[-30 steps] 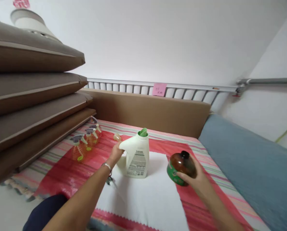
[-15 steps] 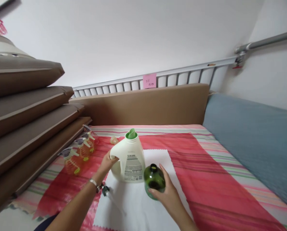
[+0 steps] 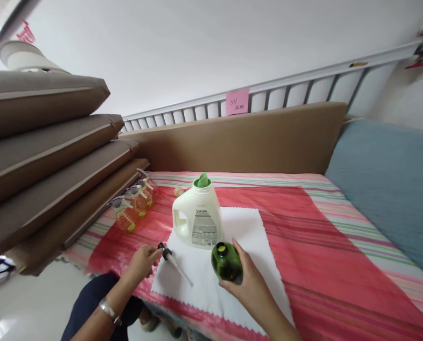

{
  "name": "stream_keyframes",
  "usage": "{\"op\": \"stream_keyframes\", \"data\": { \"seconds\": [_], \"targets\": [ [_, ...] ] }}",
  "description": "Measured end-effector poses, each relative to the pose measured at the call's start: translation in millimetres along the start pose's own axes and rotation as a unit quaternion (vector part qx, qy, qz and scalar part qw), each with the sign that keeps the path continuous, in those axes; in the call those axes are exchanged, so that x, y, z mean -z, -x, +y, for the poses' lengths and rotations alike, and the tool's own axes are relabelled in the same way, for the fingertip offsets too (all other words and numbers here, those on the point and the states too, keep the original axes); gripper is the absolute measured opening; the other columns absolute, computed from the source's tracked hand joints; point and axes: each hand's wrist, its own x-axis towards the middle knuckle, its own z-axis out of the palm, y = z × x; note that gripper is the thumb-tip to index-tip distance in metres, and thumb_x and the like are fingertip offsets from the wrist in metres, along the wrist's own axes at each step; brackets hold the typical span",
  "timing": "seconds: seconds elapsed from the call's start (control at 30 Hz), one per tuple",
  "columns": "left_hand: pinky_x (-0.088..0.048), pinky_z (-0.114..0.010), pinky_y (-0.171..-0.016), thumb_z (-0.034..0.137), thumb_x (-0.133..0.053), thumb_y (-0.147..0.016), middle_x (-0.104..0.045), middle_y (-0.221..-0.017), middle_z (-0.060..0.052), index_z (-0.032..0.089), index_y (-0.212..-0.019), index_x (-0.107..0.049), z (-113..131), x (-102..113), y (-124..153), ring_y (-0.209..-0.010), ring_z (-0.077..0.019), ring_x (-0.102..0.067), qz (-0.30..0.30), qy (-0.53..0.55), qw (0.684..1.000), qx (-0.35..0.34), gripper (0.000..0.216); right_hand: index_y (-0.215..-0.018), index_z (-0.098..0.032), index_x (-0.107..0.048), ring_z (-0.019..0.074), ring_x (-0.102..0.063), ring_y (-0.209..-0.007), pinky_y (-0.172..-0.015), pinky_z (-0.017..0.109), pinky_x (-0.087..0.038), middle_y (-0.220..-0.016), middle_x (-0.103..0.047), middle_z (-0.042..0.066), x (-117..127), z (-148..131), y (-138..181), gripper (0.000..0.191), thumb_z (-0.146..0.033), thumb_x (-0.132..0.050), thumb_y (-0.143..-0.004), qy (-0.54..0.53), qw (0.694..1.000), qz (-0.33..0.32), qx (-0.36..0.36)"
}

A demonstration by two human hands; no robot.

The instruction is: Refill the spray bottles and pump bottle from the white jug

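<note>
A white wall (image 3: 211, 52) rises behind a low radiator (image 3: 200, 113), which carries a pink note (image 3: 237, 101); in front of the radiator stands a long brown panel (image 3: 232, 147). Brown cushions (image 3: 55, 135) are piled on the left, and a blue-grey pad (image 3: 385, 166) leans on the right. Between them a striped cloth (image 3: 349, 213) covers the surface, with a red cloth (image 3: 325, 265) over it and a white cloth (image 3: 239, 227) with a zigzag edge on top. A white jug (image 3: 199, 218) stands upright towards the back of the white cloth, its handle to the left and a green spout (image 3: 203, 180) set in its mouth. Nearer and to the right, a green bottle (image 3: 227, 263) with an uncapped neck is over the white cloth; the right hand (image 3: 247, 272) is wrapped round its right side, thumb in front and fingers behind. Whether the bottle's base rests on the cloth cannot be told. On the left part of the white cloth lies a black pump (image 3: 166, 254), its pale tube (image 3: 183, 273) pointing towards the near right. The left hand (image 3: 145, 260), with a bracelet (image 3: 108, 310) on its wrist, has thumb and forefinger close together at the pump's head; whether they grip it cannot be told. Farther back on the left, spray bottles (image 3: 125, 218) stand in a row beside the cushions.
</note>
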Motion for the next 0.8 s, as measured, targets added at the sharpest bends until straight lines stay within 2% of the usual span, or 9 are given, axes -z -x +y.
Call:
{"op": "stream_keyframes", "data": {
  "seconds": [0.07, 0.33, 0.47, 0.63, 0.8],
  "targets": [
    [-0.034, -0.023, -0.031, 0.059, -0.047, -0.071, -0.056, -0.051, 0.000, 0.017, -0.065, -0.050, -4.1, -9.1, 3.8, -0.032, -0.0127, -0.048, -0.018, -0.002, 0.999, 0.037, 0.042, -0.138, -0.026, -0.026, 0.0250, -0.041, -0.124, -0.103, 0.040, -0.032, -0.135, -0.042, 0.007, -5.1, -1.9, 5.2, 0.090, -0.019, -0.068, -0.058, 0.002, 1.000, -0.012, 0.016],
    [-0.033, -0.025, -0.030, 0.064, -0.043, -0.073, -0.047, -0.036, -0.001, 0.018, -0.056, -0.046, -6.9, -36.2, -15.0, -0.027, -0.0168, -0.047, -0.008, 0.026, 0.992, 0.127, 0.049, -0.137, -0.027, -0.026, 0.0226, -0.038, -0.126, -0.105, 0.038, -0.029, -0.137, -0.040, 0.005, -25.5, 5.7, 19.9, 0.091, -0.014, -0.068, -0.057, -0.023, 0.999, -0.037, 0.029],
    [-0.028, -0.024, -0.028, 0.063, -0.045, -0.072, -0.041, -0.031, 0.001, 0.020, -0.054, -0.043, -9.1, -40.8, -19.1, -0.025, -0.0154, -0.041, -0.007, 0.052, 0.986, 0.158, 0.047, -0.136, -0.027, -0.026, 0.0230, -0.039, -0.125, -0.105, 0.038, -0.030, -0.136, -0.041, 0.005, -25.5, 11.2, 19.7, 0.093, -0.013, -0.069, -0.055, -0.036, 0.998, -0.041, 0.036],
    [-0.023, -0.020, -0.029, 0.053, -0.051, -0.072, -0.036, -0.031, 0.005, 0.020, -0.052, -0.041, -5.6, -44.9, -21.1, -0.023, -0.0097, -0.032, -0.010, 0.104, 0.978, 0.179, 0.039, -0.136, -0.029, -0.026, 0.0236, -0.040, -0.124, -0.104, 0.039, -0.030, -0.136, -0.041, 0.005, -21.2, 8.8, 17.2, 0.095, -0.014, -0.072, -0.055, -0.037, 0.997, -0.054, 0.038],
    [-0.024, -0.020, -0.030, 0.052, -0.056, -0.067, -0.041, -0.036, 0.004, 0.018, -0.052, -0.045, -2.5, -39.0, -15.2, -0.025, -0.0079, -0.034, 0.002, 0.148, 0.973, 0.178, 0.039, -0.137, -0.031, -0.027, 0.0248, -0.040, -0.124, -0.103, 0.040, -0.031, -0.135, -0.043, 0.004, -21.3, 8.4, 17.0, 0.097, -0.015, -0.074, -0.053, -0.037, 0.997, -0.053, 0.043]
  ]
}}
